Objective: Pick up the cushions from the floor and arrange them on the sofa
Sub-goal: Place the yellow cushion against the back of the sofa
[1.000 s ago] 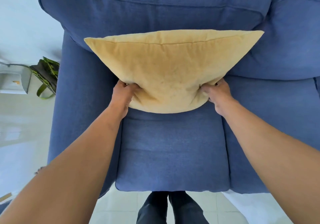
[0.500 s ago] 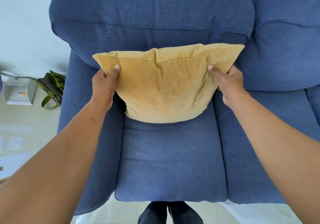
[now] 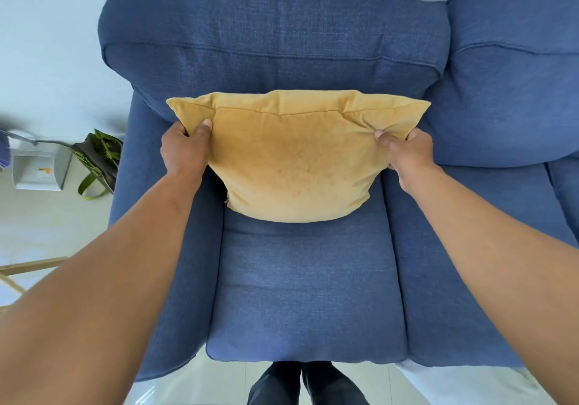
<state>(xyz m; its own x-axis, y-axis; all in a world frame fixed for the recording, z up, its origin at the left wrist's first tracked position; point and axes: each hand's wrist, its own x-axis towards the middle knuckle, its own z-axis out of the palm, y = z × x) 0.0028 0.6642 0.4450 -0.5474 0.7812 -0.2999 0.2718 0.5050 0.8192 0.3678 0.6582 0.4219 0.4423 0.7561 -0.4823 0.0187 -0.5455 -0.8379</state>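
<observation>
**Cushion propped on the sofa, both hands up at its top corners**

Both hands have climbed from the cushion's lower edge a second ago to its upper corners, and the cushion now stands straighter against the backrest. Off to the left on the pale floor (image 3: 47,223) sit a green-and-dark bag (image 3: 99,157) and a small grey box (image 3: 39,168), with a wooden frame (image 3: 31,265) poking in lower down; all are well apart from the action. Nothing lies between the hands and the cushion. The person's dark trouser legs (image 3: 307,384) show at the bottom, just in front of the seat.

The yellow cushion (image 3: 294,166) rests on the blue sofa (image 3: 307,285), bottom edge on the seat, top leaning on the backrest. It's soft and rumpled, with a seam along the top and faint darker blotches across its face. The left hand (image 3: 183,152) pinches the upper left corner, thumb on the front. The right hand (image 3: 404,154) grips the upper right corner, bunching the fabric into creases.
</observation>
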